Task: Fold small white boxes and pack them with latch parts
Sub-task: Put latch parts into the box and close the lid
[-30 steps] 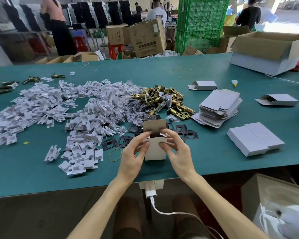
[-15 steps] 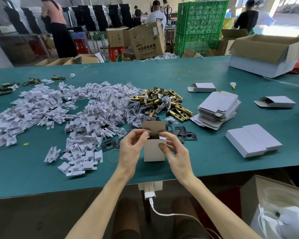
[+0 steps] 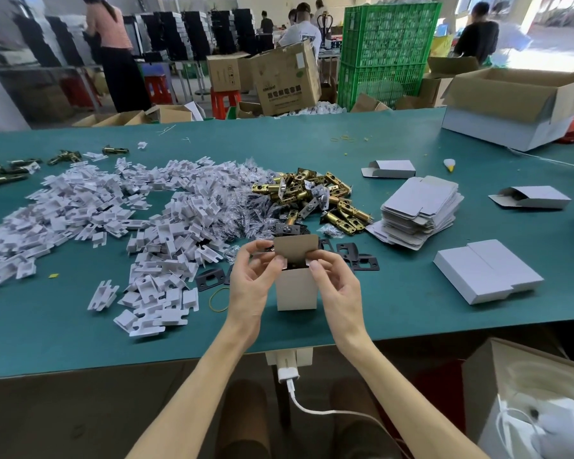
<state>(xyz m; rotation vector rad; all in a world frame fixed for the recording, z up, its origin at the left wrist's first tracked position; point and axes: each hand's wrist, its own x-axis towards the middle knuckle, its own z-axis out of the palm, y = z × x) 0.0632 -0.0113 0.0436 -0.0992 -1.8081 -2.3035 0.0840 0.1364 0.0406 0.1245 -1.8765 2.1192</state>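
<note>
white box [image 3: 295, 291] upright, top flaps pinched by left hand [image 3: 252, 283] and right hand [image 3: 337, 288].

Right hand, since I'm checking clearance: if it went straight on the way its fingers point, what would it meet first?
The small white cardboard box: the right hand pinches its open top, fingers pointing at the raised brown flap. Beyond, probably black metal plates; depth unclear.

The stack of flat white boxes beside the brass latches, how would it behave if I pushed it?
Probably it would shear rather than slide whole: the stack is loose, its sheets fanned unevenly. Each thin card blank likely flexes and weighs little.
</note>
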